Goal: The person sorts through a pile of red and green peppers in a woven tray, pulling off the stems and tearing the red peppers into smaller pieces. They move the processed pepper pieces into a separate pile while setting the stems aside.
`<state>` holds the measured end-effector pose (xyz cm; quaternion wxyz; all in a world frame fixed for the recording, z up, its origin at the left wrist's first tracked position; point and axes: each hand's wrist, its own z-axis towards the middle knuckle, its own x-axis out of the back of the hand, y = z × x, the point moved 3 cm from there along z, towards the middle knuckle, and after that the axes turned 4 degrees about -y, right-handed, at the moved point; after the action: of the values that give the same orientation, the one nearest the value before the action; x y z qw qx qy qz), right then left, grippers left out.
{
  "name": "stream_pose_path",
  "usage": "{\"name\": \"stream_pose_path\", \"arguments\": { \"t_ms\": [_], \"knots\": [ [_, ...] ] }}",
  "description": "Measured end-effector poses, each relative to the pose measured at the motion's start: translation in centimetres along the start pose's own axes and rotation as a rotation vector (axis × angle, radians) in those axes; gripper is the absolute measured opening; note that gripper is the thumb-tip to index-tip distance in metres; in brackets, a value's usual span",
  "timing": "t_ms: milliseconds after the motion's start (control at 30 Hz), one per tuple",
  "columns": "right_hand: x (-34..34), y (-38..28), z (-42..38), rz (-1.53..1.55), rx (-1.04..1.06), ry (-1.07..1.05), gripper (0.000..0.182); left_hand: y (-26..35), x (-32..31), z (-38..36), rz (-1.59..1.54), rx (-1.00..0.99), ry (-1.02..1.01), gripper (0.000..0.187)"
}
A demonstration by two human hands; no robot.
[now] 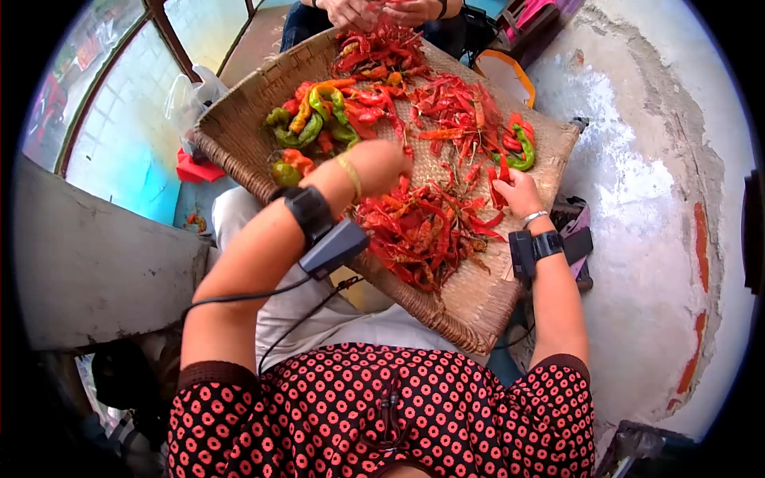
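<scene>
A wide woven tray [486, 307] lies across my lap, bearing several heaps of chili peppers. Over its middle is my left hand [381, 167], blurred by motion, its fingers hidden from view. Just below it spreads a large heap of dried red peppers [422, 231]. At the tray's right side my right hand [518, 193] pinches a red pepper [503, 169]. Close above that hand sits a curved green pepper [523, 151] beside some red ones. Green and orange peppers [319, 115] form a heap at the upper left; another red heap [450, 107] lies at the upper right.
Another person's hands [378, 12] are over the tray's far edge, by a red heap. A plastic bag [195, 99] and a red item [198, 167] are left of the tray. A worn wall [629, 239] rises at the right. A cable [247, 297] hangs from my left wrist device.
</scene>
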<state>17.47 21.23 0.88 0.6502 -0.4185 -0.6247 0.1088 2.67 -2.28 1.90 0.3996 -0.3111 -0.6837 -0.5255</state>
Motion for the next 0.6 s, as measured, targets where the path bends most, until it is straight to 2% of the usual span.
{"name": "stream_pose_path", "arguments": {
  "t_ms": [33,100,167,233,333,400,600],
  "knots": [
    [0.0,0.2,0.2,0.164,-0.008,-0.058,0.018,-0.2,-0.5,-0.6,0.017,0.077,-0.036,0.02],
    [-0.5,1.5,0.4,0.171,-0.001,-0.146,0.017,-1.4,-2.4,-0.8,0.077,0.11,-0.155,0.02],
    [-1.2,2.0,-0.2,0.136,-0.048,-0.181,0.018,-0.8,-2.4,-1.2,0.092,0.12,-0.156,0.021],
    [-1.8,2.6,-0.2,0.098,0.02,-0.246,0.025,0.1,-1.8,-1.6,0.114,0.166,-0.049,0.022],
    [-2.1,2.6,-0.4,0.004,-0.005,-0.31,0.028,-1.6,-4.2,-1.3,0.136,0.165,-0.024,0.021],
    [-2.3,2.2,-0.3,-0.081,-0.046,-0.34,0.03,-0.6,-3.4,-2.3,0.178,0.198,-0.035,0.018],
    [-2.0,2.2,0.0,-0.06,0.056,-0.234,0.03,-1.2,-3.3,-2.9,0.091,0.224,0.06,0.019]
  ]
}}
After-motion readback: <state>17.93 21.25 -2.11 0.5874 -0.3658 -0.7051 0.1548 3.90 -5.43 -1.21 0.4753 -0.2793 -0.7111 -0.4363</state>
